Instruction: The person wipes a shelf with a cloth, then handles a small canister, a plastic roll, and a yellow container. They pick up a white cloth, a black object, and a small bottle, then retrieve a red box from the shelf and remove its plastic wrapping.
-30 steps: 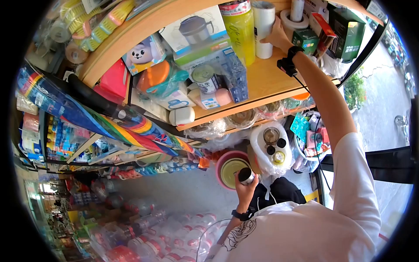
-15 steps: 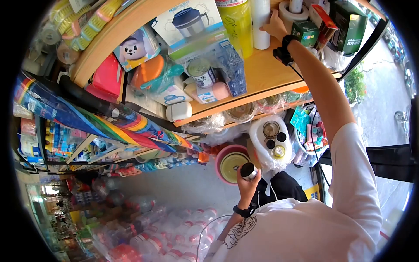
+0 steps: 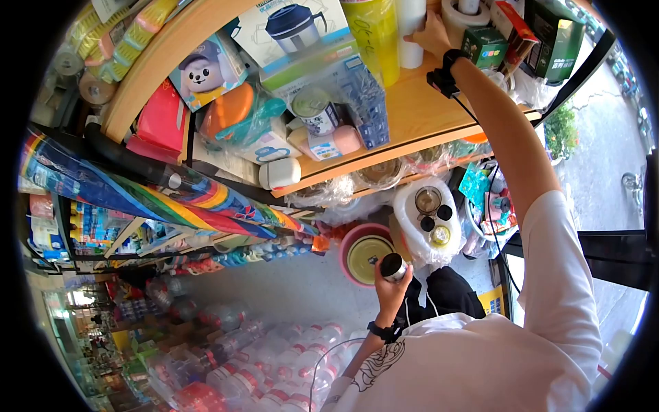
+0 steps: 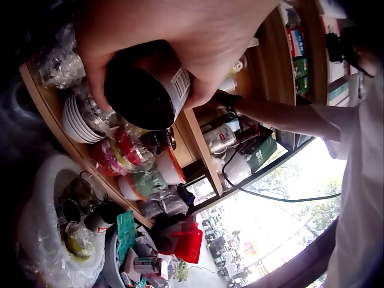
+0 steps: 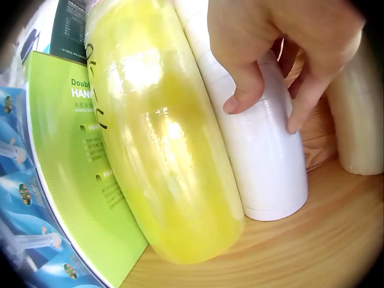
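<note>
My left hand point(image 3: 390, 294) grips a small silver cylinder with a black end point(image 3: 393, 267), held low in front of my body. In the left wrist view the same cylinder shows a dark round end and a barcode label, with thumb and fingers on either side. Up on the wooden shelf, my right hand point(image 5: 282, 48) has its thumb and fingers around an upright white cylinder point(image 5: 270, 168). Faint seams cross it, like stacked rolls. A tall yellow wrapped cylinder point(image 5: 174, 156) stands right against its left side.
Boxes, including a cup box point(image 3: 295, 31) and a green box point(image 3: 484, 47), crowd the shelf point(image 3: 419, 103). Below are a pink-rimmed basin point(image 3: 345, 257), a plastic-wrapped white container point(image 3: 412, 237) and a filled bin point(image 3: 504, 237). Wrapped umbrellas point(image 3: 158, 199) hang left; bottles point(image 3: 274, 364) cover the floor behind.
The shelf items have shifted slightly up and left in the head view. My right hand stays around the white cylinder; the silver cylinder in my left hand has tilted a little.
</note>
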Available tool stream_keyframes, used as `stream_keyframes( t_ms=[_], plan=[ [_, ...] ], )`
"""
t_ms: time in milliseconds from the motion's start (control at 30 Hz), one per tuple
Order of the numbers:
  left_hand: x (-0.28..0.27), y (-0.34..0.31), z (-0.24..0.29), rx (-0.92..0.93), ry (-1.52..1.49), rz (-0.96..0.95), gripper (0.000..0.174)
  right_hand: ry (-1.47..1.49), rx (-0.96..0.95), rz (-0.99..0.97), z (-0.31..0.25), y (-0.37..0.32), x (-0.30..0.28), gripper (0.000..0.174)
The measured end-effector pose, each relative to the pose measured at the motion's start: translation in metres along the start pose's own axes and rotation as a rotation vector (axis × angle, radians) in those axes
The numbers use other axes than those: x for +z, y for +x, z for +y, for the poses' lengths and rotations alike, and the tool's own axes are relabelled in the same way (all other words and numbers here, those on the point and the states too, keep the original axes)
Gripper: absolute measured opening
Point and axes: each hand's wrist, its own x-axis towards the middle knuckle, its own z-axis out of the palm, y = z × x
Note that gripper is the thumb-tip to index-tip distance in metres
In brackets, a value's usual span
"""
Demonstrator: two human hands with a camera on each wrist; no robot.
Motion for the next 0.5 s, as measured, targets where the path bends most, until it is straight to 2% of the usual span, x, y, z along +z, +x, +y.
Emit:
stream_keyframes(
  t_ms=[33,100,133,200,233,300,333,400,433,500],
  plan=[
    [0.0,0.001,0.0,0.013,0.02,-0.015,0.05,0.001,0.0,-0.001,-0.019,-0.005,-0.007,0.098],
    [0.001,0.001,0.001,0.016,0.021,-0.013,0.05,-0.023,0.102,0.128,-0.067,-0.026,-0.029,0.062],
    [0.002,0.002,0.002,0.021,0.022,-0.013,0.05,-0.023,0.102,0.13,-0.049,-0.019,-0.024,0.062],
    [0.003,0.003,0.007,0.024,0.027,-0.018,0.05,-0.021,0.07,-0.153,-0.007,0.002,-0.016,0.097],
    [0.004,0.002,0.01,0.024,0.032,-0.023,0.05,-0.022,0.072,-0.151,0.015,0.006,-0.004,0.097],
    [0.008,-0.001,0.023,-0.018,-0.04,-0.007,0.051,-0.244,-0.009,-0.009,0.046,0.004,0.014,0.098],
    [0.011,0.0,0.027,-0.05,-0.116,0.009,0.051,-0.249,-0.009,-0.004,0.026,0.001,0.0,0.098],
    [0.007,0.006,0.016,-0.024,-0.107,-0.025,0.051,-0.248,0.196,-0.118,-0.041,-0.022,-0.042,0.072],
    [0.006,0.008,0.012,0.0,-0.092,-0.051,0.05,-0.257,0.193,-0.113,-0.048,-0.032,-0.054,0.072],
    [0.009,0.011,0.029,-0.01,-0.115,-0.064,0.049,0.202,0.063,-0.259,-0.059,-0.056,-0.075,0.051]
  ],
)
